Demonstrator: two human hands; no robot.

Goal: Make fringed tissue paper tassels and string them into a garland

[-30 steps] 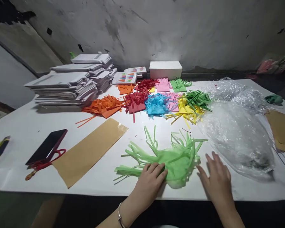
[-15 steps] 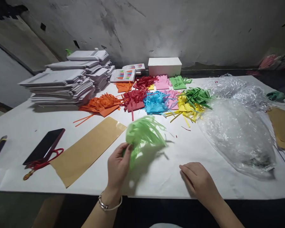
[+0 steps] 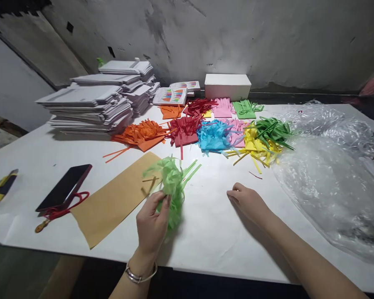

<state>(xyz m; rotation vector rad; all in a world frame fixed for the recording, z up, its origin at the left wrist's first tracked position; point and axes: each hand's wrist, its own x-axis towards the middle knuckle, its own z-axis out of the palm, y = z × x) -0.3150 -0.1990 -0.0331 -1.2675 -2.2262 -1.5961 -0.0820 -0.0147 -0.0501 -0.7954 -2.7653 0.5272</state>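
My left hand [image 3: 152,218], with a silver bracelet at the wrist, pinches a light green tissue-paper tassel [image 3: 173,178] between thumb and fingers. Its cut strips spread up and right above the table, partly in front of a brown paper sheet [image 3: 118,199]. To the right, my right hand [image 3: 247,203] rests low over the white tabletop with its fingertips pressed together. Whatever may be between them is too small or hidden to tell. A thin dark red strip [image 3: 255,175] lies just beyond that hand.
Fringed paper bundles, such as orange [image 3: 143,135], blue [image 3: 214,137] and yellow [image 3: 257,145], line the back, before a white box [image 3: 227,86]. Stacked white packs [image 3: 84,110] stand left, a phone [image 3: 65,187] nearer. A clear plastic bag [image 3: 330,195] lies right.
The green tassel has swung from pointing right to a more upright, bunched shape in my left hand. My right hand has moved forward over the table, its fingers now drawn together.
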